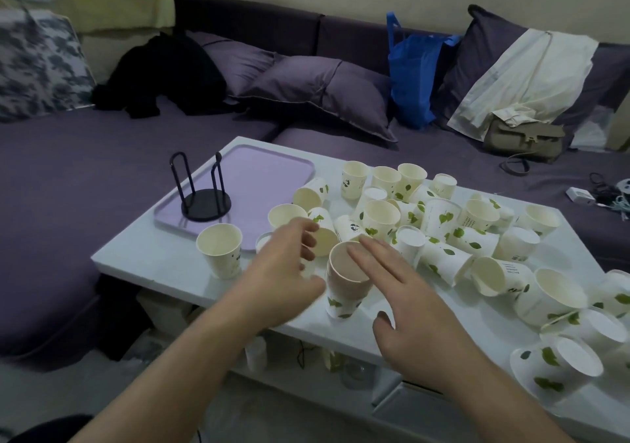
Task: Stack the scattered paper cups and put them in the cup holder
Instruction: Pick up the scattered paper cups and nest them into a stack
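Observation:
Several white paper cups with green leaf prints lie scattered over the white table, some upright, some tipped. A short stack of cups stands upright near the front edge. My left hand hovers just left of the stack with loosely curled fingers, holding nothing. My right hand is spread with straight fingers, its fingertips over the stack's rim. The black wire cup holder stands empty on a lilac tray at the table's far left. One single cup stands upright by the tray.
A purple sofa wraps round the table's far and left sides, with pillows, a blue bag and a grey handbag on it. More cups crowd the table's right edge. A shelf shows beneath the tabletop.

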### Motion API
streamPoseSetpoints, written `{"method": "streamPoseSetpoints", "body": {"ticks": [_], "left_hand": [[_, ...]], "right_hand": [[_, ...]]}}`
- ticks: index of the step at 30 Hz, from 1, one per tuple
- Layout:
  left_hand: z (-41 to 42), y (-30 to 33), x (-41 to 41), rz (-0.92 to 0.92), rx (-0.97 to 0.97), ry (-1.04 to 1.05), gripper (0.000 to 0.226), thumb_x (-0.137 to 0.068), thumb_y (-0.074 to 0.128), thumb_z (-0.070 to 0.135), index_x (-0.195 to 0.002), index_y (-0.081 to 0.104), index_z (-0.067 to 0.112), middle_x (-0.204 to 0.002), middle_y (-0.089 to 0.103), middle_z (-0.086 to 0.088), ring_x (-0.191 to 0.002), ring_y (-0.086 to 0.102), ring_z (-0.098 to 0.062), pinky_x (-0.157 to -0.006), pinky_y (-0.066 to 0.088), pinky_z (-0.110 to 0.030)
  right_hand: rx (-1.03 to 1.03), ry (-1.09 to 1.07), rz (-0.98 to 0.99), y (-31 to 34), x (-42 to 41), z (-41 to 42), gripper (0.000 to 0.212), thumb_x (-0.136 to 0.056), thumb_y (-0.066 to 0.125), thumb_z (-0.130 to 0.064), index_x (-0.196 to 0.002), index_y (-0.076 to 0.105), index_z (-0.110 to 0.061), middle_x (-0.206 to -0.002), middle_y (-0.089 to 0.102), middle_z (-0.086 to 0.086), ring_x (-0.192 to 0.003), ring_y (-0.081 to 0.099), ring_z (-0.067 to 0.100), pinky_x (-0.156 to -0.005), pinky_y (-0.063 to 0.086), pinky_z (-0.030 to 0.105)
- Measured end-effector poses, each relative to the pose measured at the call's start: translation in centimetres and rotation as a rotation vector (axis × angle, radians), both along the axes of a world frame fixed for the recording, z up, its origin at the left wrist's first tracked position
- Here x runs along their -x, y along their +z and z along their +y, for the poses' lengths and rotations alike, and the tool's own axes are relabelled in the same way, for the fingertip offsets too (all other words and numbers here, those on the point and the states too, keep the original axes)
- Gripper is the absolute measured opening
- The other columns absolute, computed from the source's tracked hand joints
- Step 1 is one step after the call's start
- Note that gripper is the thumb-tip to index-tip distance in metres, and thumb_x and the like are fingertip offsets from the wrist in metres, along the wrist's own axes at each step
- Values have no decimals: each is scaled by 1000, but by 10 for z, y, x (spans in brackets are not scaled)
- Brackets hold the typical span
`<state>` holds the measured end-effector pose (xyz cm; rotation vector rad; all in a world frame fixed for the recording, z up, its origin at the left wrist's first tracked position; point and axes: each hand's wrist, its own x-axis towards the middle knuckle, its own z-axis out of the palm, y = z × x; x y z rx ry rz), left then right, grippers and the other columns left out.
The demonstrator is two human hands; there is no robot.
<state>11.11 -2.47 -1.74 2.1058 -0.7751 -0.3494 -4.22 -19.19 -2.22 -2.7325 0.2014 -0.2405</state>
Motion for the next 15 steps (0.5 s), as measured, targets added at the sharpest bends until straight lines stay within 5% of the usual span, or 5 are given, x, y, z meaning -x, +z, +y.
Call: {"method": "streamPoseSetpoints", "body": {"ticks": [4, 9, 11, 15], "left_hand": [[29, 12, -34, -167, -79, 271, 33, -96, 80, 22, -123, 62, 26, -110, 64, 10, -100, 64, -10, -81, 56, -27], [47, 3, -56, -304, -486, 418, 48, -95, 77, 55, -129, 68, 22, -136, 64, -7, -127, 58, -31, -108, 49, -51], [49, -2, -56, -297, -608, 413, 34, -101, 70, 52, -121, 72, 25, -141, 60, -9, -134, 50, -35, -112, 42, -55], [52, -6, -56, -301, -486, 487, 19, -108, 64, 34, -116, 75, 20, -143, 55, -11, -136, 42, -39, -109, 43, -58]], "right_hand": [[-75, -80, -86, -1, 0, 1, 98, -82, 51, 3, -166, 26, -41, -172, 9, -32, -159, 8, -8, -108, 20, -3], [-112, -142, -155, -3, 0, -1, 90, -82, 52, 6, -163, 38, -33, -169, 28, -24, -156, 19, -8, -107, 15, -7], [-112, -143, -161, -3, 0, -1, 89, -83, 54, 5, -162, 38, -33, -168, 30, -24, -155, 22, -7, -106, 16, -8], [-113, -166, -180, -2, 1, 0, 86, -82, 55, 5, -157, 41, -34, -165, 33, -22, -153, 27, -3, -102, 17, -9]]}}
